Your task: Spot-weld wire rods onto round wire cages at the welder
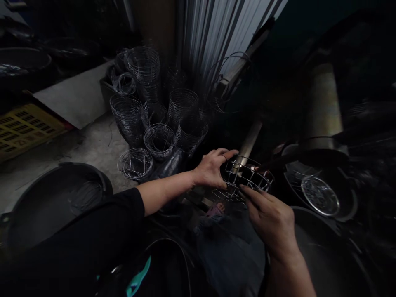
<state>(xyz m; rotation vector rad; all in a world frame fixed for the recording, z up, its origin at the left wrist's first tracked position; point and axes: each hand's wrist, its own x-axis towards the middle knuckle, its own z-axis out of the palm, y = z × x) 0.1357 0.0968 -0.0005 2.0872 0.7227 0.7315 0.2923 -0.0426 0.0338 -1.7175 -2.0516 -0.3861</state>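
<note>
A round wire basket (pixel 247 175) is between my hands, near a pale bar (pixel 252 138) of the machine. My left hand (pixel 213 168) grips the basket's left side, thumb and fingers curved round its wires. On the near right side, the fingers of my right hand (pixel 267 210) are pressed together on the rim. Part of the basket's far side is lost in the dark machine area.
Stacks of wire baskets (pixel 182 103) stand ahead to the left. Dark tubs lie at the left (pixel 55 202) and right (pixel 324 247). A thick metal cylinder (pixel 326 99) rises at the right, above a pan holding a round wire piece (pixel 320 195). A yellow crate (pixel 27 128) sits far left.
</note>
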